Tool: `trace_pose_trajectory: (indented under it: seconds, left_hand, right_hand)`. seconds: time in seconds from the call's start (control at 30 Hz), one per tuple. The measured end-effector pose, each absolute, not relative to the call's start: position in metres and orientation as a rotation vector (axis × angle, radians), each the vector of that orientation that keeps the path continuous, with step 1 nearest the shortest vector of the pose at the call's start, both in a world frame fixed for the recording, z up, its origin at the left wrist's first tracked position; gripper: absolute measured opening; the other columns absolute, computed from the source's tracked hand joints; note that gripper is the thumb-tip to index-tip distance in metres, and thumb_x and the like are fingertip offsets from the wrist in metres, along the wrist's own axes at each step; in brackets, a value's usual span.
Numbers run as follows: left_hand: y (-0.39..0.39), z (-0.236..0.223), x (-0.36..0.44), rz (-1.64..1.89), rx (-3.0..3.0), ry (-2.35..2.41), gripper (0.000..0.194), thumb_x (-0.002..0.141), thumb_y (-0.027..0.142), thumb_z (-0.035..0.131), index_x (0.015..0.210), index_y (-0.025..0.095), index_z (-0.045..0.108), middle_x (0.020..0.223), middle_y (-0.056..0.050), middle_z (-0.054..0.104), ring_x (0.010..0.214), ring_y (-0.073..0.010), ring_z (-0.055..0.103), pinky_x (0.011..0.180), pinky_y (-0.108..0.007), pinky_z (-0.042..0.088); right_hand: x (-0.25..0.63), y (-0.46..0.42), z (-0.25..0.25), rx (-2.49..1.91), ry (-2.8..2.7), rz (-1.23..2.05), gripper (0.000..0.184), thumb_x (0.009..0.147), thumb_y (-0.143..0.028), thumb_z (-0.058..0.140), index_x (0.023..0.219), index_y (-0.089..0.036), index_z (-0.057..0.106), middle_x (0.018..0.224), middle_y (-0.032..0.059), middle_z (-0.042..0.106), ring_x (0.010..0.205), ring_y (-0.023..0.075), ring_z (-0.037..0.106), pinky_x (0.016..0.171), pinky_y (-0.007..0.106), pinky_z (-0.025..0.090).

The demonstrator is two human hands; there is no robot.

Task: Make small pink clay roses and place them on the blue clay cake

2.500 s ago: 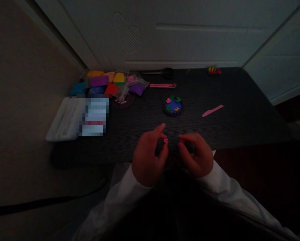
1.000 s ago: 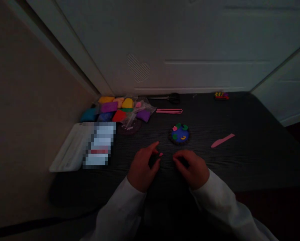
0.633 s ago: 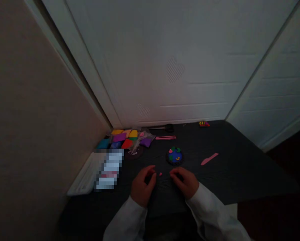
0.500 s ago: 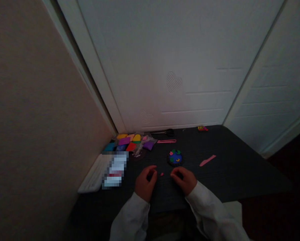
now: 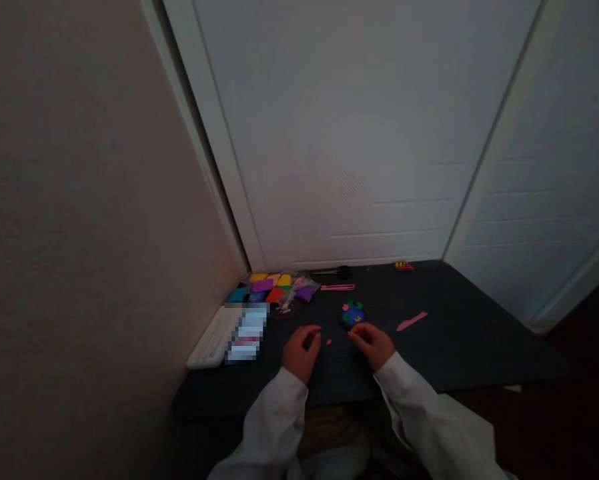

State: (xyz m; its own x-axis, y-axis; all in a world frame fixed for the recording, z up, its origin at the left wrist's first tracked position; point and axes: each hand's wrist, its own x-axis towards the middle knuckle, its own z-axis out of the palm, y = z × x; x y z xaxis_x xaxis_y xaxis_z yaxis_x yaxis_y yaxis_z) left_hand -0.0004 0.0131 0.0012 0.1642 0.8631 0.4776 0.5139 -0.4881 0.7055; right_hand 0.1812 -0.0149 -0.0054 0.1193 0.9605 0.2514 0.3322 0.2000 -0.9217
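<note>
A small pink lump of clay [image 5: 329, 343] lies on the dark table between my two hands. My left hand [image 5: 302, 353] is just left of it, fingers curled, with a small gap between thumb and forefinger and nothing visible there. My right hand [image 5: 375, 345] is closed in a pinch; whatever its fingertips hold, if anything, is too small to make out. Right behind those fingertips sits a round clay piece [image 5: 352, 315] with a dark rim, a blue middle, and green, pink and yellow bits on top. My right hand covers part of its near edge.
Colourful clay packets [image 5: 262, 285] are heaped at the back left, near a white tray [image 5: 212, 340] and a blurred-out sheet [image 5: 248, 333]. Scissors [image 5: 342, 271] and pink tools [image 5: 337, 287] lie behind. A pink plastic knife [image 5: 412, 321] rests to the right, a small colourful item [image 5: 403, 266] farther back.
The camera view has shifted a little. My right hand has moved slightly forward, so its fingertips now overlap the round clay piece's near edge. The pink lump stays between my hands.
</note>
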Motion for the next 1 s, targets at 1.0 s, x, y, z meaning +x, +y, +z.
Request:
trace_pose_trajectory:
  seconds: [1.0]
  left_hand:
    - [-0.003, 0.006, 0.012, 1.321, 2.361, 1.039, 0.013, 0.068, 0.026, 0.057, 0.078, 0.024, 0.064, 0.077, -0.002, 0.059, 0.082, -0.0165, 0.049, 0.075, -0.034, 0.042]
  right_hand:
    - [0.164, -0.029, 0.002, -1.273, -1.313, 0.989, 0.022, 0.064, -0.037, 0.057, 0.067, -0.016, 0.060, 0.059, -0.0005, 0.057, 0.056, 0.0105, 0.049, 0.055, 0.023, 0.038]
